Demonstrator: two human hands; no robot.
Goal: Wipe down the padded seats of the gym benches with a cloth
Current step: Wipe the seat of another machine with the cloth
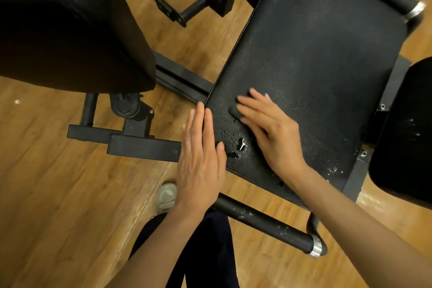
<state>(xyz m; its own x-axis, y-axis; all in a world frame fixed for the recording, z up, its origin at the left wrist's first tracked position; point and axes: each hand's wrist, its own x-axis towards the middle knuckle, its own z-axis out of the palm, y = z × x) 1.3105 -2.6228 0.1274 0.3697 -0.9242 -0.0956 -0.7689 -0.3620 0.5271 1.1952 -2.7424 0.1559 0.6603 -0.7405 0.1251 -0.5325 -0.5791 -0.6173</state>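
A black padded seat (pixel 315 58) fills the middle and right of the head view, speckled with water drops and a small puddle near its front left corner. My right hand (pixel 271 128) lies flat on the pad with straight fingers, pressing a dark cloth (pixel 235 110) of which only a small edge shows under the fingertips. My left hand (pixel 201 154) is flat with straight fingers, held at the seat's left edge, its thumb over the wet corner; it holds nothing.
Another black bench pad (pixel 65 25) rises at the upper left on a black steel frame (pixel 140 145). A dark pad (pixel 406 128) sits at the right edge. A foam roller bar (pixel 268 222) runs below the seat. Wooden floor (pixel 58 194) and my shoe (pixel 167 195) lie below.
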